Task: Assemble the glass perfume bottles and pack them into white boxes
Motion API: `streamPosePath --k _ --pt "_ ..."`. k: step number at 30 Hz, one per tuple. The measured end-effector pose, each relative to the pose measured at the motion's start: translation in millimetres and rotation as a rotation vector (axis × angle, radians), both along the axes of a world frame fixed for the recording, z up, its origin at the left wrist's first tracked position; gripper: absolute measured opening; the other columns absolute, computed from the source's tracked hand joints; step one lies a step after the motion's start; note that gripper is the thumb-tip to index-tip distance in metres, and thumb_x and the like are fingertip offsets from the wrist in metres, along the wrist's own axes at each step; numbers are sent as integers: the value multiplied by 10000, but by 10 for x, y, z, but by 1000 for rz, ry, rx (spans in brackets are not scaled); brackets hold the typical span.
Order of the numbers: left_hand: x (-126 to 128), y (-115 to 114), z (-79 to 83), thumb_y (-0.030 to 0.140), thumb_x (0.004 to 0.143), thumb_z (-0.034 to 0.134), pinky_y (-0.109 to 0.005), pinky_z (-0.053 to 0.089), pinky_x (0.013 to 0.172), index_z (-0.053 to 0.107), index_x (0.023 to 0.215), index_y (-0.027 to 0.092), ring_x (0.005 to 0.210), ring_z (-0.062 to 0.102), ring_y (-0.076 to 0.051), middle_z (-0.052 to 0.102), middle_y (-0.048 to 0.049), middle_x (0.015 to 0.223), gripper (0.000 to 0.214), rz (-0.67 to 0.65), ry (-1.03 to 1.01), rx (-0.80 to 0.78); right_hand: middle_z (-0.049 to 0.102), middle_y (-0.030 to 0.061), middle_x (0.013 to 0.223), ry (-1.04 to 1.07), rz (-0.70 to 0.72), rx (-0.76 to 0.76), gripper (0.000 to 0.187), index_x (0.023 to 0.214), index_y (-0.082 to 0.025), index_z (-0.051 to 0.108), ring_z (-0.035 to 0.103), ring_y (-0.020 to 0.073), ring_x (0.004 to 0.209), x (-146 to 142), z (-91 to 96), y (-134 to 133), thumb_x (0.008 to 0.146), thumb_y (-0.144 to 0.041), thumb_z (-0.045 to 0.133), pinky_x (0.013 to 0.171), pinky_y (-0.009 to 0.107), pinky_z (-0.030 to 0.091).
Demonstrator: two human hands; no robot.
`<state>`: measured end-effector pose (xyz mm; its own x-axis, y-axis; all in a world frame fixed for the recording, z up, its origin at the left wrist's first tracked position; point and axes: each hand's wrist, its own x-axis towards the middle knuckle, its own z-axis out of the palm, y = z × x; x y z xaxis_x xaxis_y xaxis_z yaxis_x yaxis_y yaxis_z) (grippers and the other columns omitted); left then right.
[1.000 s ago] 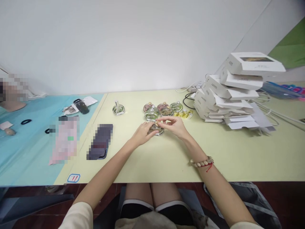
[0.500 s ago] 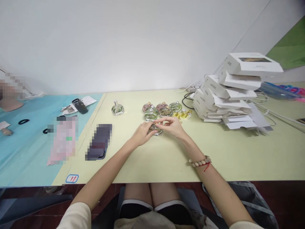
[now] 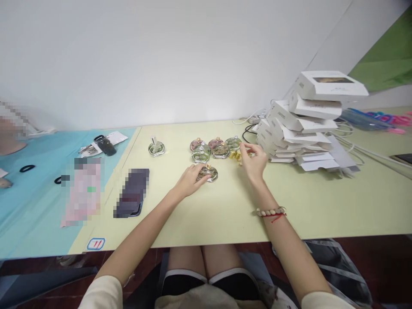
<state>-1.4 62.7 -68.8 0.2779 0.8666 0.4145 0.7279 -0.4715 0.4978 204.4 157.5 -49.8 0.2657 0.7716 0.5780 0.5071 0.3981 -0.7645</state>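
Note:
On the table, my left hand (image 3: 189, 180) grips a flat round glass perfume bottle (image 3: 210, 174) with a gold-coloured neck, thumb across its front. My right hand (image 3: 255, 162) is raised beside several small gold-coloured caps (image 3: 235, 155), its fingers bent inward. Whatever its fingertips hold, if anything, is hidden. Just behind my left hand stand more bottles of the same shape, among them a green one (image 3: 201, 154), a pink one (image 3: 197, 143) and a dark-toned one (image 3: 221, 150). Farther left, a single bottle (image 3: 156, 149) has a tall clear top.
White boxes (image 3: 305, 124) are piled unevenly at the right, with cables (image 3: 354, 150) behind. A phone (image 3: 131, 193) lies to the left. On the blue cloth (image 3: 41, 197) are a dark jar (image 3: 106, 146), a pink packet (image 3: 84, 193) and black rings. Another person's hand (image 3: 4, 183) shows at far left.
My right hand has left the bottle's gold neck and moved right to the gold-coloured caps. My left hand stays on the bottle. The view has shifted slightly.

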Motion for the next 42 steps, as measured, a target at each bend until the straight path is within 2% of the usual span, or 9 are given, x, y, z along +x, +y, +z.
streamPosePath --k 3,8,16,22,25,27,31,33,42 --pt "2 -5 1 439 873 394 -313 413 811 449 1158 174 917 529 -188 572 -80 971 393 5 6 4 603 79 1020 -295 -151 -45 300 1010 -194 636 528 229 904 165 -110 101 751 -250 497 811 400 385" --pt "-1 -7 -1 438 874 388 -319 411 811 456 1142 176 908 527 -190 571 -76 957 381 6 11 4 520 117 1211 -576 -154 -137 442 1175 -177 533 416 293 1083 308 -264 189 742 -197 445 873 469 287" --pt "-10 -16 -2 416 876 396 -324 416 805 437 1167 181 885 532 -187 579 -72 956 376 -10 6 9 613 111 1018 -611 -89 -141 299 969 -173 643 452 283 979 364 -315 232 734 -209 461 814 432 269" --pt "-12 -24 21 422 874 399 -321 416 808 432 1172 179 904 533 -189 582 -77 986 386 -13 8 4 620 103 907 -436 -83 -57 231 929 -173 662 517 252 896 348 -157 154 751 -276 559 842 435 308" --pt "-14 -21 20 417 877 393 -325 413 817 429 1168 175 920 530 -191 580 -78 1005 380 -20 2 -6 608 102 916 -193 31 114 275 944 -170 672 539 223 881 193 -11 38 757 -354 590 833 386 383" --pt "-13 -18 14 418 876 395 -326 413 818 431 1166 175 921 530 -191 581 -78 1007 380 -20 -5 -10 602 89 944 -54 186 186 282 962 -194 675 546 210 909 25 70 -73 769 -378 583 821 361 426" --pt "-10 -7 -6 417 874 401 -331 414 816 435 1162 183 922 530 -191 579 -78 1028 373 -22 -17 -3 594 59 995 47 630 71 246 974 -261 674 556 193 955 -291 144 -306 794 -385 562 813 350 472" --pt "-9 0 -14 422 874 398 -337 415 809 444 1147 179 918 529 -195 576 -82 1038 368 -20 -6 0 596 54 978 8 766 22 222 953 -276 682 558 190 952 -373 153 -390 790 -379 572 823 356 475" --pt "-7 -7 -17 413 869 413 -341 419 796 462 1111 183 922 539 -201 576 -84 1037 338 -4 7 21 607 55 853 -24 781 21 184 826 -255 705 567 180 805 -462 94 -448 703 -383 657 715 352 487"
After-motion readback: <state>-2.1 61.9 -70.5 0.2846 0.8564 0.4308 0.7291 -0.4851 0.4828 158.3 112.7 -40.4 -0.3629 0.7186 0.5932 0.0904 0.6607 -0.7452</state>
